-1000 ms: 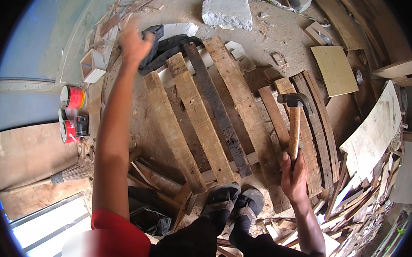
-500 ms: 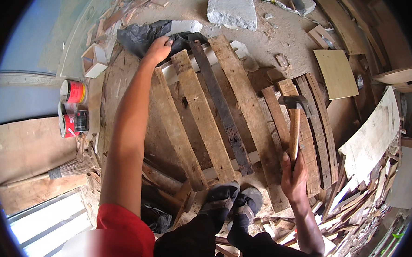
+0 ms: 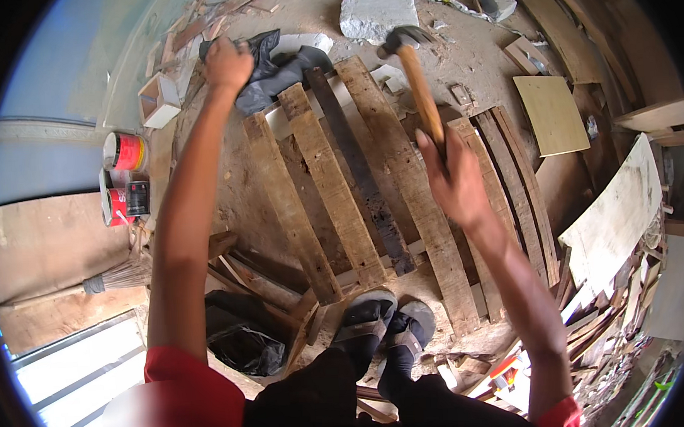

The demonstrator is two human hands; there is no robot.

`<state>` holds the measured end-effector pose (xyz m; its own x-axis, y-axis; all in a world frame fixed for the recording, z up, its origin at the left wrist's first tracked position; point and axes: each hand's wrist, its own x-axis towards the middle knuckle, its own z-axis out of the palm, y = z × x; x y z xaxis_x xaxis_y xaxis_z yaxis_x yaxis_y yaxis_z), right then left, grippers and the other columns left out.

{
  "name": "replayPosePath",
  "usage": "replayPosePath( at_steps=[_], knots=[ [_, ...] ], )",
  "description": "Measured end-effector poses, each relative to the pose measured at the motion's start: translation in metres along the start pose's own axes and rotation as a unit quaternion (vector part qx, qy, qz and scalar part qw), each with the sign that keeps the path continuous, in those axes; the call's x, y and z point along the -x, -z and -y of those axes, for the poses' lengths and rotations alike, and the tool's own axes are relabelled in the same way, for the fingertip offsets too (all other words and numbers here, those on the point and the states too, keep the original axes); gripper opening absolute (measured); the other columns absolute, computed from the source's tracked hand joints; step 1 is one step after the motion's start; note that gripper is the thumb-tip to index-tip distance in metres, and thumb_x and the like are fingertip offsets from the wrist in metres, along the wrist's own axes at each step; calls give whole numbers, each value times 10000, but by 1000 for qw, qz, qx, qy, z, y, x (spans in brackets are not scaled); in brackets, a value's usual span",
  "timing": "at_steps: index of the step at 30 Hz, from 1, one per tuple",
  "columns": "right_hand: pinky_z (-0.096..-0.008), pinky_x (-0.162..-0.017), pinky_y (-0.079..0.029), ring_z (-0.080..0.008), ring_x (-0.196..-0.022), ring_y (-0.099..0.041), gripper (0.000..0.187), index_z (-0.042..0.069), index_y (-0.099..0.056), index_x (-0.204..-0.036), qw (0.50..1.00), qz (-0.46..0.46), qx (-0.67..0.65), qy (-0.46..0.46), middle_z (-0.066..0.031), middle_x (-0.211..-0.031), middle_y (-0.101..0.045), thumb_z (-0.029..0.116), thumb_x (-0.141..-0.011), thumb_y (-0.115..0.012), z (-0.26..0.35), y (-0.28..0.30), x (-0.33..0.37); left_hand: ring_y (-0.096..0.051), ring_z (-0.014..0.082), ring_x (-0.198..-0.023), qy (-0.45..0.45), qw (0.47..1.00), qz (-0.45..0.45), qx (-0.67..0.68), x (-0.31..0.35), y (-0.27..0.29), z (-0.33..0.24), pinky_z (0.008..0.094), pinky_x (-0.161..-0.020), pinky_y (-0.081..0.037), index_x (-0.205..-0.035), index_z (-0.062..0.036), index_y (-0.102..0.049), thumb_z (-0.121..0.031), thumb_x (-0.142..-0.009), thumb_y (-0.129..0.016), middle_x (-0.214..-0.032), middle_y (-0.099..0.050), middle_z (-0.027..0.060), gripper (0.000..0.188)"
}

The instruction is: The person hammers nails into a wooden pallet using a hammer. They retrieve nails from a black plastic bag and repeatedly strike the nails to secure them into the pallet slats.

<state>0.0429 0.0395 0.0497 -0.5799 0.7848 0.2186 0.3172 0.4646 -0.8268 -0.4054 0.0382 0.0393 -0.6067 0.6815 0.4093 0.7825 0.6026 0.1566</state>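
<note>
Stretched out to the far left, my left hand (image 3: 228, 63) is closed on a black plastic bag (image 3: 292, 71). The crumpled bag lies at the far ends of several rough wooden slats (image 3: 332, 175), set side by side with gaps over pale crosspieces. One slat is much darker than the others. My right hand (image 3: 456, 180) grips a claw hammer (image 3: 419, 86) by its wooden handle, above the slats on the right. The hammer's dark head points away from me, apart from the wood, near a white block.
A white stone-like block (image 3: 378, 16) lies at the back. Two paint cans (image 3: 124, 152) stand at left, near a small white box (image 3: 157, 101) and a broom (image 3: 121, 279). Plywood (image 3: 551, 115) and scrap wood lie at right. A black bucket-like container (image 3: 244, 334) stands by my feet.
My left hand has moved left, pulling part of the black bag with it. My right hand has risen away from me with the hammer, up and to the left.
</note>
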Motion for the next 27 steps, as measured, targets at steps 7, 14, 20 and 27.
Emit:
replayPosePath(
  at_steps=[7,14,20,27],
  knots=[
    [-364,-443,-408,-199,-462,-556,253,-27,-506,-992,985,65,31,-154,-136,-601,-571,220,-1025,-552,28,35,97,-305,336,-1455,-250,960,104,69,170,11,-163,565,-1185,-210,-1466,-106,-425,-453,-1028,-410,-1541,-357,197,559],
    [-395,-425,-418,-192,-465,-553,409,-21,-546,-1013,966,93,17,-239,-103,-558,-544,360,-1074,-409,47,42,120,-160,231,-1516,-220,964,149,10,180,-13,-169,556,-1226,-49,-1565,-228,-260,-510,-1051,-170,-1637,-199,68,592],
    [-367,-476,-371,-164,-479,-469,439,-35,-558,-976,974,97,51,-197,-111,-562,-497,358,-1080,-392,47,28,133,-256,212,-1490,-213,965,148,46,180,-10,-169,523,-1224,-114,-1540,-132,-317,-363,-1050,-269,-1613,-280,76,544],
    [-346,-430,-388,-171,-448,-520,386,-43,-537,-1007,979,88,-10,-183,-92,-556,-523,302,-1080,-381,62,48,108,-359,212,-1439,-203,974,78,62,183,-12,-165,489,-1202,-197,-1469,-79,-439,-304,-1036,-371,-1540,-421,66,493]
  ],
)
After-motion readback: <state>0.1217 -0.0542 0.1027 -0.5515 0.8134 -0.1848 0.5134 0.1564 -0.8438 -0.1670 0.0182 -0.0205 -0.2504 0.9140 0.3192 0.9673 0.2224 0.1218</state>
